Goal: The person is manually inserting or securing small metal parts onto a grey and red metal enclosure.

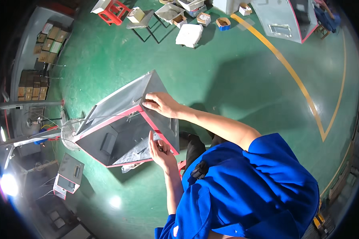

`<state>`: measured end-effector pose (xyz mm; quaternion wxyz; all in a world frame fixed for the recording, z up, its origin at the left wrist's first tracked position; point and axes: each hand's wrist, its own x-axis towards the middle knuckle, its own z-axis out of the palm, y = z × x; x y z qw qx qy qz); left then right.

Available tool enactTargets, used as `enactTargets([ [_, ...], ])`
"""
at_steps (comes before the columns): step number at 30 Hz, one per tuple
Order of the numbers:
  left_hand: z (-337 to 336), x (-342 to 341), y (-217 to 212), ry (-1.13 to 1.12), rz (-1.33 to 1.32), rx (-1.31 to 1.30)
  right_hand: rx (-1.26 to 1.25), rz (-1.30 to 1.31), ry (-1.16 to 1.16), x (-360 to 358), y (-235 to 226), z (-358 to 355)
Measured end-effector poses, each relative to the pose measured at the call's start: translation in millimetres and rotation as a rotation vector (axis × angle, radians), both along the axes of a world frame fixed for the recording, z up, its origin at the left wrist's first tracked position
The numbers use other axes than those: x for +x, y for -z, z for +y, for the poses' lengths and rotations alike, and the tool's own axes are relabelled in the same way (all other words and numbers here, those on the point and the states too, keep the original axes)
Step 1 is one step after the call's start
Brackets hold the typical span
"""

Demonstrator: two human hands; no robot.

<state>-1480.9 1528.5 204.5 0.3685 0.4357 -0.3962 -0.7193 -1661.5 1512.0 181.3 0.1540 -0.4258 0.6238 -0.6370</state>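
Observation:
A large grey metal box (119,139) with a red-painted rim stands tilted on the green floor, its open side facing me. A sheet of clear plastic wrap lies inside it. My right hand (162,104) lies on the box's upper rim near its top corner, fingers hooked over the edge. My left hand (160,150) grips the rim at the lower near corner. Something small and dark sits by its fingers; I cannot tell what it is. Both arms reach out from my blue shirt at the lower right.
A smaller grey box (70,175) with red trim stands at the lower left, with a wire-guard fan (70,131) above it. Cartons of parts (203,18), a white bag (189,35), a red stool (113,12) and a tall grey cabinet (283,20) stand beyond. A yellow line (291,71) crosses the floor.

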Motion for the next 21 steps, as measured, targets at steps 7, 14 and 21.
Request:
enactTargets([
  [7,21,-12,14,0.078,-0.035,0.039,0.302,-0.248,-0.088,-22,52,15],
  [14,23,-56,63,0.295,0.047,0.298,0.490,-0.124,-0.048,-49,126,52],
  [21,-10,-83,90,0.170,0.070,0.387,0.768,-0.223,0.009,-104,181,112],
])
